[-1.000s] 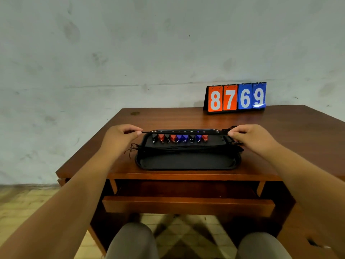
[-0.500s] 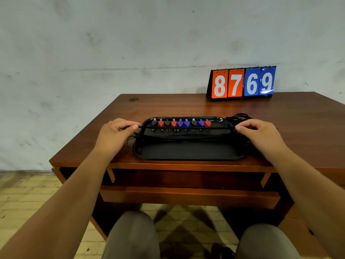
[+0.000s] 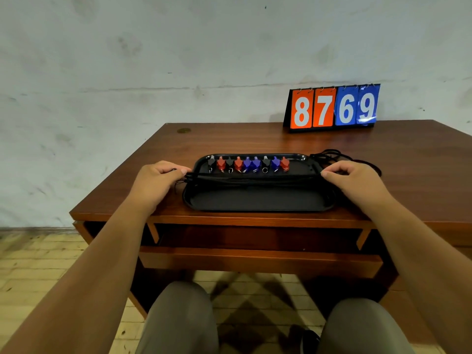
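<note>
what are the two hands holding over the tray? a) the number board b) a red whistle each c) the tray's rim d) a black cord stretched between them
d: the left hand and the right hand each pinch an end of the black cord, which runs straight across the black tray.

This is a plain room set up as a recording spot. Beyond the fingers (image 3: pixel 178 171) rises a stained, whitewashed plaster wall (image 3: pixel 127 72). Under them lies a reddish-brown wooden tabletop (image 3: pixel 229 139) with an open wooden shelf (image 3: pixel 255 256) beneath. Well beyond the right-hand fingers, against the wall, stands a flip number board of orange and blue cards (image 3: pixel 332 108) reading 8769. Below and nearer the person than the fingers spreads a worn yellowish tiled floor (image 3: pixel 38 264).
</note>
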`<control>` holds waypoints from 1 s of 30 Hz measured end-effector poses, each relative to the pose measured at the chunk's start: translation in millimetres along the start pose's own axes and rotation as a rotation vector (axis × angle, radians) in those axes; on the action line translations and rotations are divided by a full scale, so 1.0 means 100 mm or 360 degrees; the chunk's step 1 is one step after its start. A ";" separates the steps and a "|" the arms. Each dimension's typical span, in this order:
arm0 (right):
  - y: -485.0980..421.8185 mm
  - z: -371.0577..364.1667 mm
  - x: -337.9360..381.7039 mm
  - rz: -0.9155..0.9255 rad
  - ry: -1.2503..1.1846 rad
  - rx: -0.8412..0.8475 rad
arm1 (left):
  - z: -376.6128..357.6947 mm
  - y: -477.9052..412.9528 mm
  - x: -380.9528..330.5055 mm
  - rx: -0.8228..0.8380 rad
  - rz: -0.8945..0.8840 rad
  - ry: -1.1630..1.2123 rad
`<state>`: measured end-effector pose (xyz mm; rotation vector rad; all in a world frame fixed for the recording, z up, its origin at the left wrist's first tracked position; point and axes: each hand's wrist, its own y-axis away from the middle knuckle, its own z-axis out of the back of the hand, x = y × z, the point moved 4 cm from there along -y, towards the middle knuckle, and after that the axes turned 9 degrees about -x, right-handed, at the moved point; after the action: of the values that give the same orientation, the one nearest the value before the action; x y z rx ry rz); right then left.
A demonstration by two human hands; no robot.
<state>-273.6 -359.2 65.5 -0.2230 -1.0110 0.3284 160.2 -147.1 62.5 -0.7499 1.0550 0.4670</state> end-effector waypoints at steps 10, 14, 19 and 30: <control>0.00 0.00 -0.01 -0.0048 -0.0038 -0.0009 | 0.01 -0.01 0.02 -0.0070 0.0022 -0.0098; 0.01 0.01 -0.01 -0.0057 -0.0048 -0.0016 | 0.04 -0.01 0.00 -0.0140 0.0047 -0.0126; 0.01 0.01 0.00 -0.0067 -0.0038 -0.0041 | 0.05 0.01 -0.02 -0.0197 0.0067 -0.0123; -0.01 0.03 0.04 -0.0070 -0.0003 -0.0126 | 0.08 0.06 -0.08 -0.0259 0.0124 0.0010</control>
<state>-273.9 -358.3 70.2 -0.2715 -1.0306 0.2488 157.6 -137.0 70.6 -0.8561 1.0635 0.6234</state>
